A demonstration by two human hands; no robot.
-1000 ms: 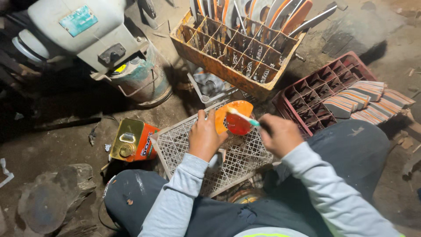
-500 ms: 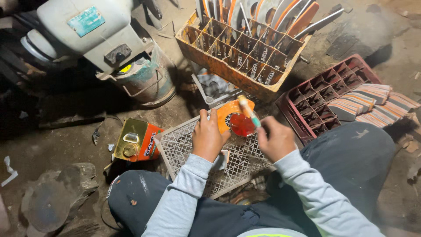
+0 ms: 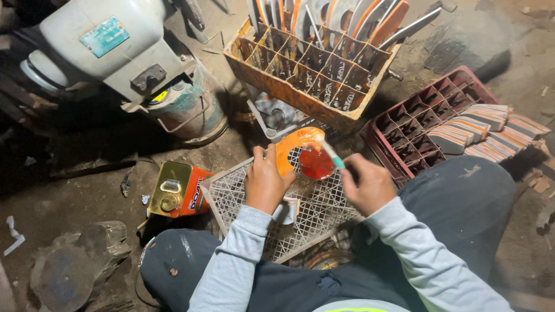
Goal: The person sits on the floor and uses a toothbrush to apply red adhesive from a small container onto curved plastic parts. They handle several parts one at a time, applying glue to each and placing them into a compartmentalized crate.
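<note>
Paint is going onto a curved orange piece (image 3: pixel 293 145) with a brush (image 3: pixel 330 153); the left hand (image 3: pixel 266 184) is gripping the piece at its 8 o'clock edge, and the right hand (image 3: pixel 368 186) is clenched around the brush handle. A red pot (image 3: pixel 316 164) is sitting just beside the piece on a white mesh crate (image 3: pixel 243 196). Judging by the coating, most of the piece is already orange. An orange divided crate (image 3: pixel 300 75) at 12 o'clock is holding finished blades; a red crate (image 3: pixel 422 124) at 2 o'clock is standing partly unfilled. A tin can (image 3: pixel 176 189) is lying at 9 o'clock on the dirt floor (image 3: pixel 69 196) of a dim workshop.
</note>
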